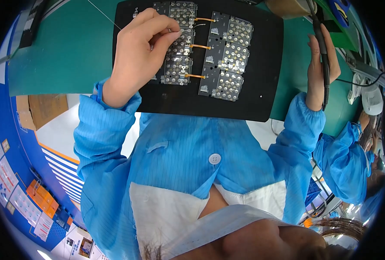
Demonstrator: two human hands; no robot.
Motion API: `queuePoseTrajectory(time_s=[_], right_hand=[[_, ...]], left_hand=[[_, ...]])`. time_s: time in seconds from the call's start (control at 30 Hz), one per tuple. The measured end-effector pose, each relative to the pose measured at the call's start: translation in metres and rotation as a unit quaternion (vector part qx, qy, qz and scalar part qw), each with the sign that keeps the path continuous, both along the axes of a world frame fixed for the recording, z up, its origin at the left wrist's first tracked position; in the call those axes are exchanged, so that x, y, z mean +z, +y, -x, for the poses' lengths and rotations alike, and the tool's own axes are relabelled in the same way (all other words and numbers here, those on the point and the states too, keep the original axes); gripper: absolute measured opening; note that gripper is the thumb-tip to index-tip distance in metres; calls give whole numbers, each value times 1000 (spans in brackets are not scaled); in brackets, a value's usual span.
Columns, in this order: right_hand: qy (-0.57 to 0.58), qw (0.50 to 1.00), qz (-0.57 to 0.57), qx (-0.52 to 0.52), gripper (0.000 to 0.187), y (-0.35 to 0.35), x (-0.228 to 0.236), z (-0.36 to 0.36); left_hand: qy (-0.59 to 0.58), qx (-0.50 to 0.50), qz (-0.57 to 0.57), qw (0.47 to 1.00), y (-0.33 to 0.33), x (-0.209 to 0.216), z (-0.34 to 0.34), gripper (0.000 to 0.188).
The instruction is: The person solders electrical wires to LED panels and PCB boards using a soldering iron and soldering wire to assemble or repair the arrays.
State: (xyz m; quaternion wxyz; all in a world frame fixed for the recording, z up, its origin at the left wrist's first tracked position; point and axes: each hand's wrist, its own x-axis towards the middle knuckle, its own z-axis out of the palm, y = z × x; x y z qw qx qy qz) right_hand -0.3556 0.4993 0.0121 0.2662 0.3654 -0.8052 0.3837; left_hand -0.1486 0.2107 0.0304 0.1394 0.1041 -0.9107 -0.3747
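Observation:
My left hand (pixel 142 50) is over the left column of circuit boards (pixel 178 71), thumb and forefinger pinched on a thin solder wire (pixel 197 26). The wire's free end pokes out to the right above the boards, and its other end runs off to the upper left. Short orange wires (pixel 197 46) join these boards to the right column of boards (pixel 235 56). All of them lie on a black mat (pixel 231 110). Off to the right, my right hand (pixel 318 69) is closed around a black soldering iron (pixel 324 56), whose front end points up beside a tan round container (pixel 288 8).
The mat rests on a green table (pixel 62 56). At the upper right are a green box (pixel 346 26) and a blue roll (pixel 340 6). A white fan-like device (pixel 371 99) and black cable lie farther right. Another person's blue sleeve (pixel 342 162) shows at the right. A cardboard box (pixel 47 108) stands left.

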Motion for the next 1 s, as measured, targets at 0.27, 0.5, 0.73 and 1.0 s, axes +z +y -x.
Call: queuePoseTrajectory(time_s=[0.27,0.5,0.73,1.0], right_hand=[[-116,987,-22,112,29,-3,10,-63],[-183,944,-55,268,27,-30,10,-95],[-191,944,-63,263,26,-34,6,-94],[-176,945,-66,269,26,-33,6,-94]], left_hand=[[106,-39,46,992,10,-15,-12,10],[101,-55,105,988,19,-15,-7,13],[100,-56,104,988,17,-16,-6,11],[87,-73,108,988,23,-10,0,13]])
